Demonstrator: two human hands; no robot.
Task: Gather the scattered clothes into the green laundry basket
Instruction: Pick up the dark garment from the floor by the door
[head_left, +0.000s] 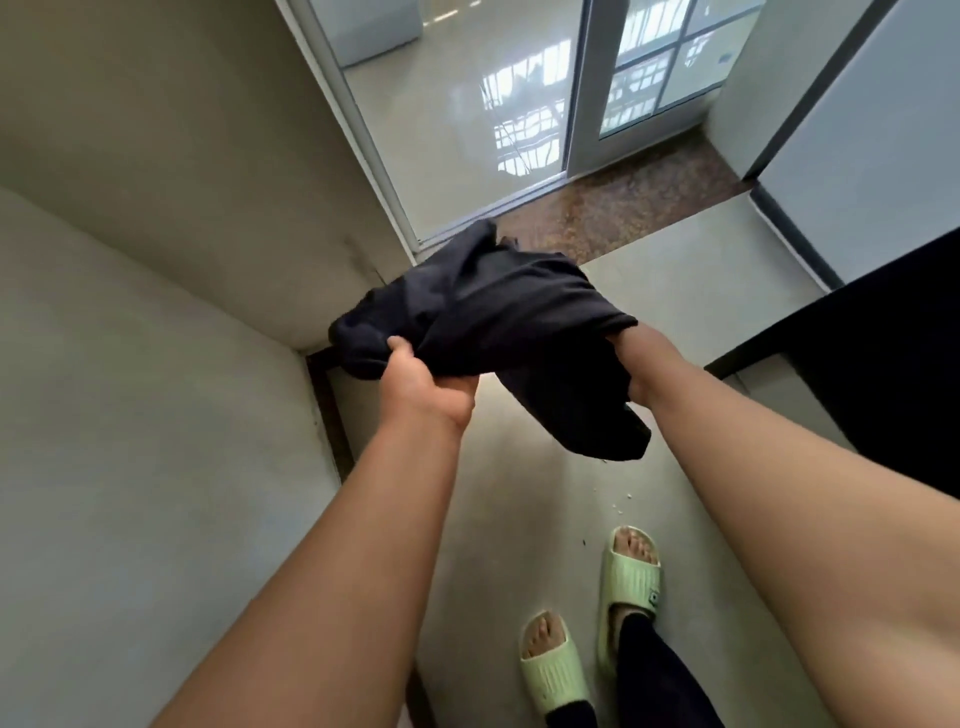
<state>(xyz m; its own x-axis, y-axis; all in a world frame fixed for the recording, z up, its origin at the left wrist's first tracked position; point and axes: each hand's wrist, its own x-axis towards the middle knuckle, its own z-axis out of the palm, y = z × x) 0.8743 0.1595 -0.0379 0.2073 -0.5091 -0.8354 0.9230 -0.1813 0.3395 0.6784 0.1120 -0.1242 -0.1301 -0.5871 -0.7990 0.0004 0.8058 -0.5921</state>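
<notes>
Hands hold a dark garment up in the air above a pale grey floor. The left hand grips one bunched end, its fingers curled under the cloth and the thumb pressed over the top. The right hand is buried in the fabric past the wrist, so whether its fingers are curled or straight cannot be told; a loose flap of the garment hangs down just below it. Beyond the fingers, a sliding glass door stands over a brown speckled threshold. Back towards the person, two feet in pale green slippers stand on the floor. A beige wall rises to the left of the left hand.
</notes>
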